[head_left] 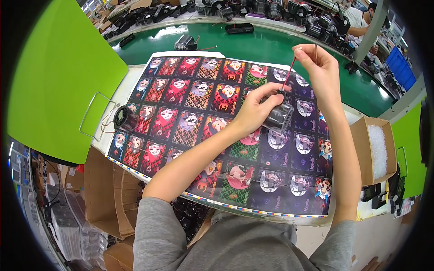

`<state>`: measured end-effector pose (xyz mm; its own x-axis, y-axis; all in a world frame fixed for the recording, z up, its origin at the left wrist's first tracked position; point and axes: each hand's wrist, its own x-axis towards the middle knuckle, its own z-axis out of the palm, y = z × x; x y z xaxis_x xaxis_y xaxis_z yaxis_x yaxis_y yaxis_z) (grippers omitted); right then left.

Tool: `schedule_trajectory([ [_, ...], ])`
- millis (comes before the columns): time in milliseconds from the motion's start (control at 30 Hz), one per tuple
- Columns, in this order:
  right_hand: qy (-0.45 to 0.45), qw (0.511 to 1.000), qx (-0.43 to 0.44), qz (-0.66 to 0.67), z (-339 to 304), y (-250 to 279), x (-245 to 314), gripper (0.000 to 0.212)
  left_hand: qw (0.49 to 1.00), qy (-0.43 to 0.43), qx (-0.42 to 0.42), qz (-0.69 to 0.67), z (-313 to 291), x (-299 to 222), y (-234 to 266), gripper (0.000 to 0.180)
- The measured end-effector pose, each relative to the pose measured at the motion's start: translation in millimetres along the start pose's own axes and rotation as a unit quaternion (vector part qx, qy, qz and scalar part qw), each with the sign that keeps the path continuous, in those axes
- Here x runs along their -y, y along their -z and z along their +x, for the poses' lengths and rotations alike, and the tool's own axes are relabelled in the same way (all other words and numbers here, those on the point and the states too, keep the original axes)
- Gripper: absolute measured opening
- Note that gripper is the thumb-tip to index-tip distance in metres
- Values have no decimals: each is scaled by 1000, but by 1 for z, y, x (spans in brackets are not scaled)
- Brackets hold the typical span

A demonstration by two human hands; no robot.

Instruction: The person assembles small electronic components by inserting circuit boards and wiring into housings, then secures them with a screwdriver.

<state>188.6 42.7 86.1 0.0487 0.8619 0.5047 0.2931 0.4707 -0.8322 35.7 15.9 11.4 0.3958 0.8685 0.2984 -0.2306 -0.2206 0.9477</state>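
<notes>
Over the printed sheet, my left hand [257, 110] grips a dark translucent housing [279, 116], its fingers closed around the upper end. From the top of that housing a thin red wire [289, 72] rises, pulled nearly straight. Its upper end is pinched between thumb and finger of my right hand [323, 72], which is raised to the right. A small pale tip shows at the pinch. The sheet [199, 121] under both hands carries rows of colourful cartoon character cards. Toward its left edge lies a round black part [125, 118] with thin wires, apart from both hands.
Behind the sheet runs a green belt [158, 43] with a dark wired unit [186, 43] and a black bar-shaped part [239, 28]. Green panels [58, 77] flank the bench. A cardboard box [360, 151] of small clear pieces stands right. Another person [359, 20] is at upper right.
</notes>
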Motion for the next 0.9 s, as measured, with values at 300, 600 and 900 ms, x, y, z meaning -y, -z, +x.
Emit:
schedule_trajectory([
  [300,-44,983,125,-129,-43,7,4,34,978,-65,-123,155,0,1,6,24],
  [600,81,961,186,-190,-59,8,6,27,916,-182,-133,333,0,7,2,22],
  [900,131,942,173,-257,-65,0,3,30,929,-182,-141,289,2,12,0,22],
])
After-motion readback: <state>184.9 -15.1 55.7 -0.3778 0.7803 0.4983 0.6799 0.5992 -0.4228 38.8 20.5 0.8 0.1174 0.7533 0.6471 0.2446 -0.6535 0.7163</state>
